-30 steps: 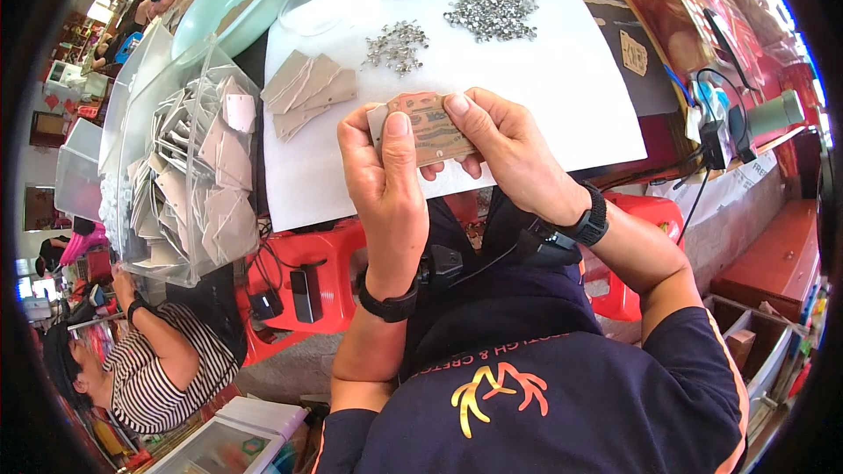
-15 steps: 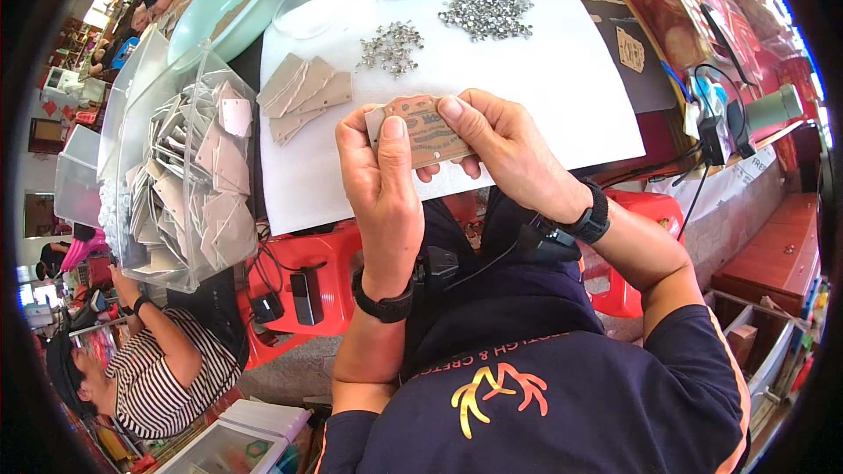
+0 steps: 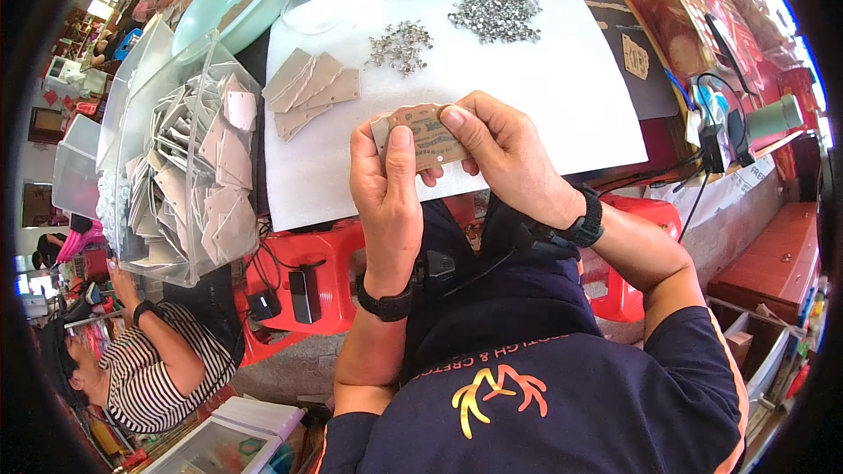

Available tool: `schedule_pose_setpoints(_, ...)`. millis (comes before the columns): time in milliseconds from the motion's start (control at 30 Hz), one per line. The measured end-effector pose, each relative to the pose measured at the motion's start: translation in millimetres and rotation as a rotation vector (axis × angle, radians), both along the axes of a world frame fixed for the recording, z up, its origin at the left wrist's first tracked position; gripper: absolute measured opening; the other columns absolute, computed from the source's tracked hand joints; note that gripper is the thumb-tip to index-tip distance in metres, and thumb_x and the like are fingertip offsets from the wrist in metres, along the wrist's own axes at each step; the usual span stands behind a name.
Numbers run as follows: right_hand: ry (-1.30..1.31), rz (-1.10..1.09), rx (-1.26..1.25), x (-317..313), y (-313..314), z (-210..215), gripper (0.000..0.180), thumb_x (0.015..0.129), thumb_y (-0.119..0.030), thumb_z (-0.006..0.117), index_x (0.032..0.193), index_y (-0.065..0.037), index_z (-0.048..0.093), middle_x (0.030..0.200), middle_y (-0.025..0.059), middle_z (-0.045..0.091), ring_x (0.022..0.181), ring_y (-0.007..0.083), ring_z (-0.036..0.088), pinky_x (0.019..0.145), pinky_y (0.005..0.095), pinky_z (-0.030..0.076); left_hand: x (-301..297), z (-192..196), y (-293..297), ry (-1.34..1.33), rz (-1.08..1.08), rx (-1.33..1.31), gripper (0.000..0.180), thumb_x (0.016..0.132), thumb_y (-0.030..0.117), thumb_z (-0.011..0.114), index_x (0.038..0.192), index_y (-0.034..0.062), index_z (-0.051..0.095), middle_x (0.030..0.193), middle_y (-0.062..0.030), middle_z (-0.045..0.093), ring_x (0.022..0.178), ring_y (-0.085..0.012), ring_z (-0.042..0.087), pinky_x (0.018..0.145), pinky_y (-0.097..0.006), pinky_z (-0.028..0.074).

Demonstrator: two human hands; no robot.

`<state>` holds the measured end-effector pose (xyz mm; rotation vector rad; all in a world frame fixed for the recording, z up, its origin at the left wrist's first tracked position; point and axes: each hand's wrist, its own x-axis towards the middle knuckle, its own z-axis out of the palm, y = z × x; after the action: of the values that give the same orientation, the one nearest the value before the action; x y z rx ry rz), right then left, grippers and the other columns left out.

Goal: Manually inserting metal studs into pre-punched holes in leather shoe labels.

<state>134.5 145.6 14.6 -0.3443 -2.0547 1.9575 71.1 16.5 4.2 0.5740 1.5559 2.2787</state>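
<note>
Both my hands hold a small printed brown card (image 3: 430,133) over the near edge of a white sheet (image 3: 562,114). It has a wavy top edge and a small hole near its lower edge. My left hand (image 3: 386,180) grips its left end, thumb on the printed face. My right hand (image 3: 505,145) pinches the upper right corner between thumb and fingers. Whether several cards are stacked there I cannot tell. Left of my hands lies a fanned pile of plain grey-brown cards (image 3: 307,92). Beyond are a small heap of metal rivets (image 3: 399,46) and a larger heap (image 3: 496,17).
A clear plastic bin (image 3: 189,184) full of similar cards stands at the left. Behind it are a pale green basin (image 3: 233,9) and a clear round lid (image 3: 316,4). Cables and a black device (image 3: 716,136) sit at the right. A person in stripes (image 3: 171,364) is at lower left.
The view has shifted slightly, so the table things sit a little further right. My hands keep their hold on the card, which is tilted slightly differently.
</note>
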Motion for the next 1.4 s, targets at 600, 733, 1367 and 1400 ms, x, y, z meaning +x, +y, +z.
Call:
schedule_pose_setpoints(600,-0.057,0.28,0.802,-87.6,69.3,4.9,0.014,0.091,-0.016,0.062,0.095,-0.002,0.065,0.074,0.0072,0.062,0.061,0.0156,0.06,0.059,0.0312,0.049,-19.0,-35.5,-23.8,-0.066,-0.025,-0.061,0.018,0.103,0.018,0.048,0.109,0.0015,0.05,0.09,-0.0061,0.064,0.067,-0.0075,0.054,0.058,-0.023,0.044)
schedule_pose_setpoints(733,0.2,0.303,1.221,-110.1,70.1,-6.6,0.009,0.085,-0.014,0.062,0.089,-0.008,0.067,0.086,0.0114,0.065,0.072,0.0286,0.065,0.064,0.0405,0.051,-22.4,-39.5,-26.4,-0.115,-0.052,-0.021,0.016,0.101,0.014,0.049,0.113,0.0036,0.052,0.095,-0.0073,0.065,0.071,-0.0087,0.058,0.058,-0.024,0.046)
schedule_pose_setpoints(1367,-0.046,0.309,1.37,-126.5,63.0,-20.0,0.009,0.084,-0.012,0.058,0.084,-0.003,0.06,0.082,0.014,0.064,0.078,0.0342,0.065,0.069,0.0455,0.051,-22.3,-37.2,-27.9,-0.123,-0.067,-0.049,0.019,0.101,0.015,0.049,0.116,0.0031,0.052,0.094,-0.007,0.065,0.072,-0.0097,0.058,0.059,-0.025,0.045)
schedule_pose_setpoints(1400,-0.046,0.305,1.368,-126.1,64.5,-19.0,0.009,0.084,-0.012,0.058,0.084,-0.003,0.06,0.082,0.014,0.064,0.078,0.0342,0.065,0.069,0.0455,0.051,-22.1,-37.2,-27.7,-0.123,-0.065,-0.047,0.019,0.101,0.015,0.049,0.116,0.0032,0.052,0.094,-0.007,0.065,0.072,-0.0098,0.058,0.059,-0.025,0.045)
